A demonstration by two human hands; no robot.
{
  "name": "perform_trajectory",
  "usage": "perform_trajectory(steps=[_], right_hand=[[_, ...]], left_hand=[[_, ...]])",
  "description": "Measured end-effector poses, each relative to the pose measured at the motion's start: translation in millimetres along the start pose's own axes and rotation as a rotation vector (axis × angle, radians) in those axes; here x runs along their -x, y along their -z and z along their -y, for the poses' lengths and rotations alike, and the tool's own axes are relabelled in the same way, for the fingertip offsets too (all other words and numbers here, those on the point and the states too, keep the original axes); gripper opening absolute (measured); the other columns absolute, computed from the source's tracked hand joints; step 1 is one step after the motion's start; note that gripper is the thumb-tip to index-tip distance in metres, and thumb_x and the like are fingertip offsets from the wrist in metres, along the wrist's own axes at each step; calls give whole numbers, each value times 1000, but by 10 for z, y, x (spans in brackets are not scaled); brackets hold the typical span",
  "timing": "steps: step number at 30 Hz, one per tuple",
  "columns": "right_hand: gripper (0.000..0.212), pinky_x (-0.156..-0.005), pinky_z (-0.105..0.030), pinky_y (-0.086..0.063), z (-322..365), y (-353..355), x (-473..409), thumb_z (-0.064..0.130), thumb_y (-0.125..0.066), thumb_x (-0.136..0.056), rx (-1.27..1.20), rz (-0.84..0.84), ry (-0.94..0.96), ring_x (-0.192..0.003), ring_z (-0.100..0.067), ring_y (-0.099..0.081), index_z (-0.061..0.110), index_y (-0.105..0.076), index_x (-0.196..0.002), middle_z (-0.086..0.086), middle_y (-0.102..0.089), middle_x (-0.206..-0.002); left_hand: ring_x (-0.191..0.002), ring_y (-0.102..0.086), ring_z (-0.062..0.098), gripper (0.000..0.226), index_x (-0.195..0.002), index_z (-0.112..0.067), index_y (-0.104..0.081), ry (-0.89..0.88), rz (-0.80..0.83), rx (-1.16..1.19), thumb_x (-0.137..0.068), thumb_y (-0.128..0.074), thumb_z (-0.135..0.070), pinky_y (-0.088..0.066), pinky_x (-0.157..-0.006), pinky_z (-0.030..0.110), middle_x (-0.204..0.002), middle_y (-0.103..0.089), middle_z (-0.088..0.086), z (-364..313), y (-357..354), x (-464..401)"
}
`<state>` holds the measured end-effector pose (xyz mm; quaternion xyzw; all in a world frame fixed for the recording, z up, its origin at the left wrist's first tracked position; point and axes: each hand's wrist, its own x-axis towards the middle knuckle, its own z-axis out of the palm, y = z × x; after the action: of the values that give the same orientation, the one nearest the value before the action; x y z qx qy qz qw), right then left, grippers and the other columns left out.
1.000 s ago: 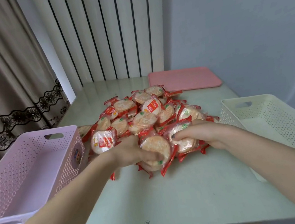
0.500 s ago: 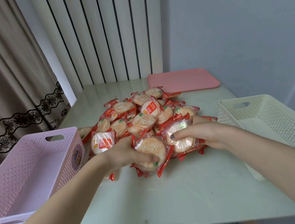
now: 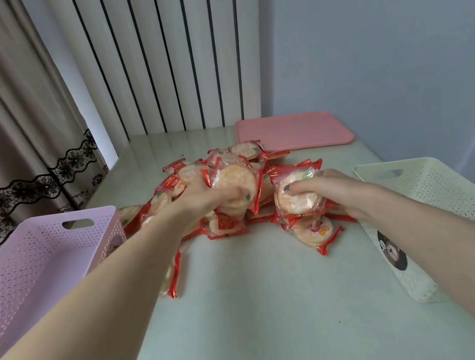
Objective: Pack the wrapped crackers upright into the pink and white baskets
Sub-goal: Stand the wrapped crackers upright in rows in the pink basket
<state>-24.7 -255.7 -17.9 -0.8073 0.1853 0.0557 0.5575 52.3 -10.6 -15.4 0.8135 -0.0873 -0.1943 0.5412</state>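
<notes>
The wrapped crackers [image 3: 230, 180] are round pale-orange discs sealed in clear film with red crimped ends, heaped in a loose pile at the middle of the table, toward its far edge. One cracker pack [image 3: 235, 184] is raised above the heap, nearly upright with its face to the camera; a second pack [image 3: 297, 194] is raised at the pile's right side. Another lies flat on the table [image 3: 316, 231] just nearer than the heap. The pink basket [image 3: 42, 256] stands at the table's left edge, the white basket [image 3: 434, 198] at its right edge; both are perforated, with handle slots.
</notes>
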Motion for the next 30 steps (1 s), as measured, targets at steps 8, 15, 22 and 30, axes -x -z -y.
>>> perform_trajectory(steps=[8,15,22,30], right_hand=[[43,-82,-32,-51,-44,60,3,34,-86,-69,23,134,0,-86,-21,-72,15,-76,-106,-3,-79,-91],[26,-70,-28,-51,-30,6,28,20,-80,-79,-62,148,50,-76,-16,-72,17,-75,-104,-1,-78,-85],[43,-80,-32,-54,-23,-20,122,29,-84,-72,-167,94,23,-93,-22,-73,15,-75,-111,-12,-77,-107],[34,-97,-45,-53,741,-356,307,19,-74,-84,-383,181,110,-102,-28,-71,9,-71,-117,-12,-74,-114]], left_hand=[[-122,-58,26,135,-148,-18,-39,96,70,-306,-38,-86,-80,-50,-104,45,-134,-60,3,-38,-4,-237],[-108,-59,16,63,-117,-24,-49,-26,64,-214,-72,-89,-41,-46,-88,27,-119,-59,-7,-63,-76,-144],[-104,-65,13,50,-95,-29,-48,-81,71,-65,-70,-91,-37,-52,-93,26,-104,-66,-7,-67,-76,32],[-103,-74,28,40,-114,-16,-70,-175,25,-89,-79,-83,-30,-55,-98,42,-105,-78,7,-534,1026,597]])
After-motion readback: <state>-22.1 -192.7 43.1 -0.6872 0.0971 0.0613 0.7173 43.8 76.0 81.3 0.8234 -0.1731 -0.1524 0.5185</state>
